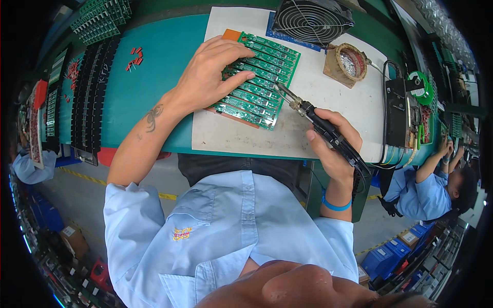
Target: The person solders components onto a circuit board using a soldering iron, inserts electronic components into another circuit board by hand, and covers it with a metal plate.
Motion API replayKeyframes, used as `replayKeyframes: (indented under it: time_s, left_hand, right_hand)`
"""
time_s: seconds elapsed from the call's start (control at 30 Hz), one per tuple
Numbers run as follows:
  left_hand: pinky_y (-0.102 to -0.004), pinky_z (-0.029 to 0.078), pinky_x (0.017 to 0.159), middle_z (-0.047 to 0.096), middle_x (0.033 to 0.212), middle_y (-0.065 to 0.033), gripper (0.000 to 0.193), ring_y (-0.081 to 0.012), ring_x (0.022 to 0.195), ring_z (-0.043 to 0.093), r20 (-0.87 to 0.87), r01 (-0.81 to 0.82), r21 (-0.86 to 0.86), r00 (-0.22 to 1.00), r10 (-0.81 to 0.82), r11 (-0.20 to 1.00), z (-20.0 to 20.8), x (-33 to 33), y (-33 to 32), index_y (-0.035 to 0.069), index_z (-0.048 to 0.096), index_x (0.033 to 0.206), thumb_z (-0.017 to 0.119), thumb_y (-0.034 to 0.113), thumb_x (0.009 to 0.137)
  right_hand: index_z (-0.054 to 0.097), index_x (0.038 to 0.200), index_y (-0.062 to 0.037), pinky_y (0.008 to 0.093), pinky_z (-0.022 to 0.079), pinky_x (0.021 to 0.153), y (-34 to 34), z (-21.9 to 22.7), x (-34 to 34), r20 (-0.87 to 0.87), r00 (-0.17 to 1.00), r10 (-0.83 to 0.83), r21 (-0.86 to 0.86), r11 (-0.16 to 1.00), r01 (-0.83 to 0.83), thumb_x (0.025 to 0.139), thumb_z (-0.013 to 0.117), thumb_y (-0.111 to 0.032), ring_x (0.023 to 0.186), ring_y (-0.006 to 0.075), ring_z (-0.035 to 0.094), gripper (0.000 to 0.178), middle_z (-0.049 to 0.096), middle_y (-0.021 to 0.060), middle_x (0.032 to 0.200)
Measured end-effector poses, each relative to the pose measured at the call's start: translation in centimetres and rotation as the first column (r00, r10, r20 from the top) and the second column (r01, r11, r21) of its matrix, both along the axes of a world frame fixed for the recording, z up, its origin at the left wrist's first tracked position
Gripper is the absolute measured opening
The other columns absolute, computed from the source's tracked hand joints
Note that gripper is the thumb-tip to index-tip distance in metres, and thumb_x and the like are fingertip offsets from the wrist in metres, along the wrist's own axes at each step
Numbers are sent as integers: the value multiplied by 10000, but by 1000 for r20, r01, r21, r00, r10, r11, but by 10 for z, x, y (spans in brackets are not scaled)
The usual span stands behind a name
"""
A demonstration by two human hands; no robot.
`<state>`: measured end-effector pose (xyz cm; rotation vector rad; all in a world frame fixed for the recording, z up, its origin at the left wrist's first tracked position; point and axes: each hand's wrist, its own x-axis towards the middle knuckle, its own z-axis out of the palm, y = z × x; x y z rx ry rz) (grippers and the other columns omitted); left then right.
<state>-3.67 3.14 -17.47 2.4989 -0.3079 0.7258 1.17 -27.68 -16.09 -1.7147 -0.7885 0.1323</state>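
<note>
Circuit board panel is centre stage, green and ribbed, lying on the white sheet that covers part of the table. Nearest the body comes the right hand, its fingers clamped around the black handle of a soldering iron. One careless twist of that wrist, and the hot end could drag across neighbouring joints! The tip points at the panel's right half; whether it touches, I cannot tell. Linger too long on one spot and, I'd judge, a pad could scorch or lift.

Over to the left hand: fingers spread apart, resting on the panel with thumb and forefinger separated, gripping nothing. That's a light hold, so a push from the iron might skid the board. And look, the thumb sits close to the metal; a slip leftward could mean a burn.

Farther out, a round cup of silvery bits could spill if the iron swings wide. Loose red components risk scattering under a sweeping forearm. Farthest, the caged fan: knocked askew, it could draw fumes poorly.
</note>
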Motion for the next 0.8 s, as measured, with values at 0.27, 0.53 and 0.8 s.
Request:
replayKeyframes:
  time_s: [0.27, 0.53, 0.8]
  left_hand:
    - [-404, 431, 1123, 747, 1059, -60, 293, -235, 980, 654, 3, 6, 0, 1000, -6, 1000, 0, 0, 0, 34, 729, 1120, 788, 180, 873]
    - [-404, 427, 1128, 746, 1073, -56, 294, -236, 988, 654, 19, -2, 12, 1000, 2, 1000, -2, 0, 0, 38, 725, 1128, 783, 184, 878]
    - [-404, 424, 1130, 744, 1086, -52, 287, -234, 996, 654, 1, 5, -5, 1000, -5, 1000, 2, 0, 1, 43, 721, 1136, 773, 178, 888]
  right_hand:
    - [713, 1153, 8, 276, 497, 702, -4, 0, -1, 23, 997, -75, 8, 997, 75, 740, 770, 43, 749, 181, 627, 418, 737, 123, 948]
    - [707, 1166, -1, 283, 514, 759, -14, -14, 32, -21, 916, -401, 181, 899, 398, 756, 770, 34, 808, 173, 632, 416, 728, 107, 1042]
    - [705, 1166, 0, 281, 516, 767, -9, -2, 8, 87, 961, -261, 106, 962, 251, 745, 767, 48, 812, 177, 639, 429, 725, 111, 1024]
